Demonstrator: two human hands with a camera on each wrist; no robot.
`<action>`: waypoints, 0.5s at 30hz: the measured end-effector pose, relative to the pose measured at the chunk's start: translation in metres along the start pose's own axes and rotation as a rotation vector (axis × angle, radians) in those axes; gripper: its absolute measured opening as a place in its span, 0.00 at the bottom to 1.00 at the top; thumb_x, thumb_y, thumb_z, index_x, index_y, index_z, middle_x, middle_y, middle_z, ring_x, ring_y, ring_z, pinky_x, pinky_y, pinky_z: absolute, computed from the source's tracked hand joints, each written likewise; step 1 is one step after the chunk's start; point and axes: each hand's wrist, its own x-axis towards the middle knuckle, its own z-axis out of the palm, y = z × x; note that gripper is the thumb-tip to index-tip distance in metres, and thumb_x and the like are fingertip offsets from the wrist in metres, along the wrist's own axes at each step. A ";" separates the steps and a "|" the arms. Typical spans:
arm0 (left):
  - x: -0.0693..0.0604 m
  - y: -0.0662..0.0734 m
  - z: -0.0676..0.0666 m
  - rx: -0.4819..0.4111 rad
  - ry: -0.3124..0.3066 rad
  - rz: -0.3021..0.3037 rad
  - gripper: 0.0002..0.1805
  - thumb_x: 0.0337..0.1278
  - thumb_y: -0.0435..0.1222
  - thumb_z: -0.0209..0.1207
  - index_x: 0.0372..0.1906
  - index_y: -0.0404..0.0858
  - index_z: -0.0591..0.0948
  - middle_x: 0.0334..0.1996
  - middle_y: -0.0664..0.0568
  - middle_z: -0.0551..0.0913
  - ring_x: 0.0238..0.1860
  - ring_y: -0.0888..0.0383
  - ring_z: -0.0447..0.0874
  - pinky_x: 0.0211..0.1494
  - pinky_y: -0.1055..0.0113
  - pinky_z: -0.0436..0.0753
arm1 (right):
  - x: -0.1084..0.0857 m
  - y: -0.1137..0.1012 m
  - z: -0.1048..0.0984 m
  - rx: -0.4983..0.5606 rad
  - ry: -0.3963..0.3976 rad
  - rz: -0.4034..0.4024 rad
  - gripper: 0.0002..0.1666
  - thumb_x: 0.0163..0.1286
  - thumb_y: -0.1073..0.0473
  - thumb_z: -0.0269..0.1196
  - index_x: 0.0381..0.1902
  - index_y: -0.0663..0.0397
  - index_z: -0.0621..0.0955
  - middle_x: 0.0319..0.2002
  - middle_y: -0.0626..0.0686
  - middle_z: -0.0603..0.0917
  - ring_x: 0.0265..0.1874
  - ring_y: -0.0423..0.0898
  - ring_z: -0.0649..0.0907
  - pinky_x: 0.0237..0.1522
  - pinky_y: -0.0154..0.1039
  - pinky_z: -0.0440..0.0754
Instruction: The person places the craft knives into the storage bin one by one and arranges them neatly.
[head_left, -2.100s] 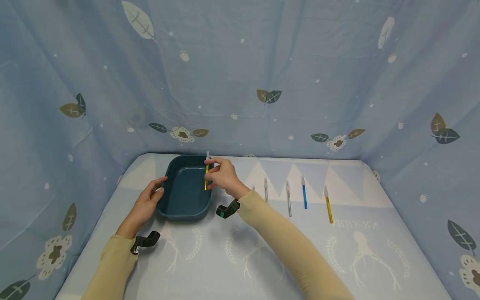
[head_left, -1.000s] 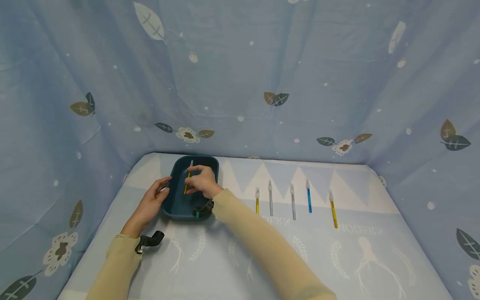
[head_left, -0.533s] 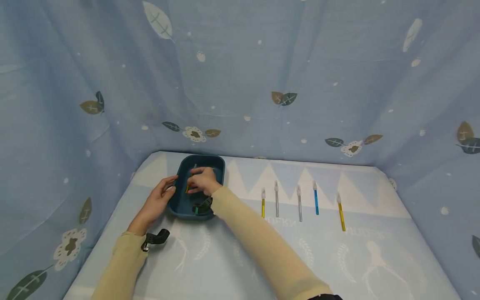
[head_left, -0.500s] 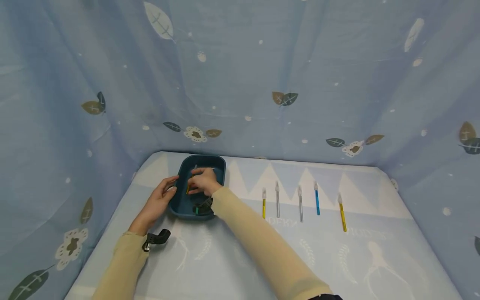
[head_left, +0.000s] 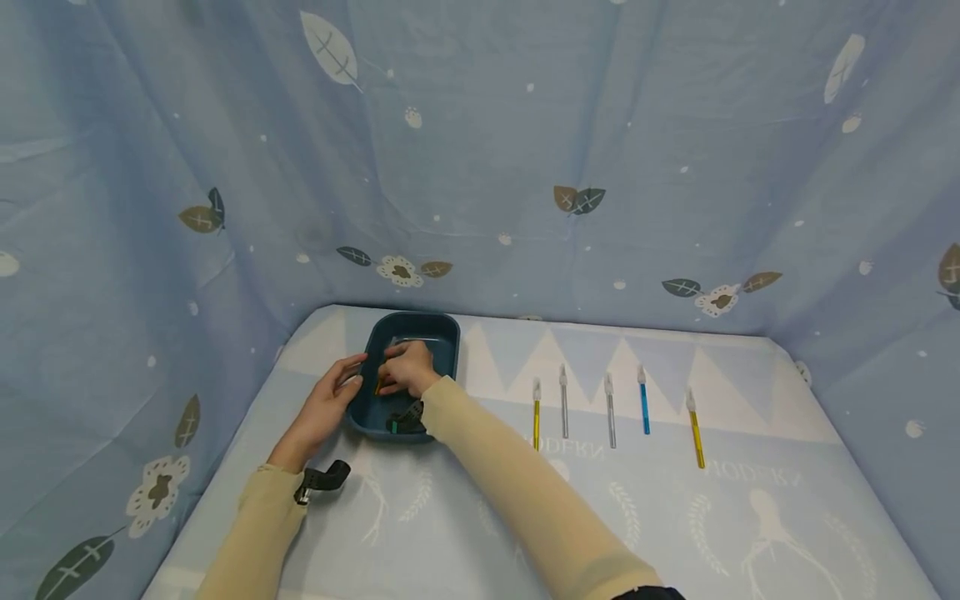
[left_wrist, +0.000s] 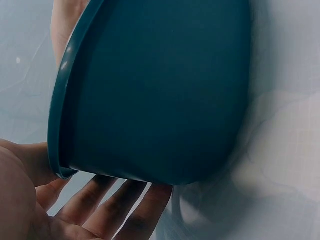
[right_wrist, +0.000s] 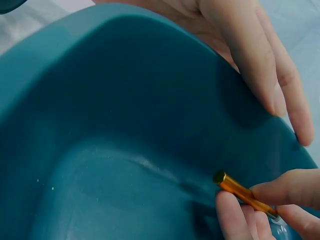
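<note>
Inside the dark teal tray (head_left: 447, 342), my right hand (head_left: 408, 367) pinches a gold-handled craft knife (head_left: 378, 385) near the left wall. The right wrist view shows the thumb and fingers of my right hand (right_wrist: 295, 197) on the tilted gold handle (right_wrist: 237, 190), just above the tray floor; its clear cap is partly hidden. My left hand (head_left: 321, 410) rests against the tray's left side. In the left wrist view the extended fingers (left_wrist: 112, 207) of that hand touch the outer wall of the tray (left_wrist: 160, 90), with its thumb by the rim.
Right of the tray several capped craft knives lie apart on the patterned tabletop: a gold one (head_left: 536, 421), two silver ones (head_left: 564, 412) (head_left: 611, 421), a blue one (head_left: 644, 408) and another gold one (head_left: 696, 437). A patterned blue curtain (head_left: 480, 150) surrounds the table's back and sides.
My right hand has moved left from the tray's right rim and down into the tray with the gold knife. My left hand stays at the tray's side. The head view has shifted.
</note>
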 end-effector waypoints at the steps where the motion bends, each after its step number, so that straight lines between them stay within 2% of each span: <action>1: 0.000 0.000 0.000 -0.001 0.001 0.001 0.31 0.93 0.38 0.46 0.89 0.40 0.56 0.86 0.32 0.52 0.84 0.27 0.50 0.81 0.27 0.56 | 0.001 0.000 0.001 -0.007 0.005 0.000 0.25 0.70 0.79 0.68 0.64 0.69 0.85 0.35 0.62 0.90 0.40 0.63 0.93 0.43 0.54 0.94; 7: 0.000 0.000 0.001 -0.009 0.011 0.002 0.30 0.93 0.38 0.45 0.88 0.40 0.57 0.86 0.32 0.54 0.84 0.28 0.52 0.81 0.28 0.57 | 0.002 0.002 0.003 -0.025 0.015 -0.024 0.25 0.69 0.80 0.68 0.64 0.69 0.85 0.34 0.63 0.91 0.40 0.62 0.94 0.41 0.53 0.94; 15: -0.001 0.001 0.002 -0.017 0.016 -0.004 0.30 0.93 0.38 0.45 0.88 0.40 0.57 0.86 0.33 0.55 0.83 0.28 0.54 0.81 0.28 0.58 | -0.002 0.001 -0.002 0.013 -0.035 -0.037 0.26 0.70 0.81 0.67 0.65 0.73 0.82 0.42 0.71 0.90 0.44 0.66 0.93 0.46 0.56 0.93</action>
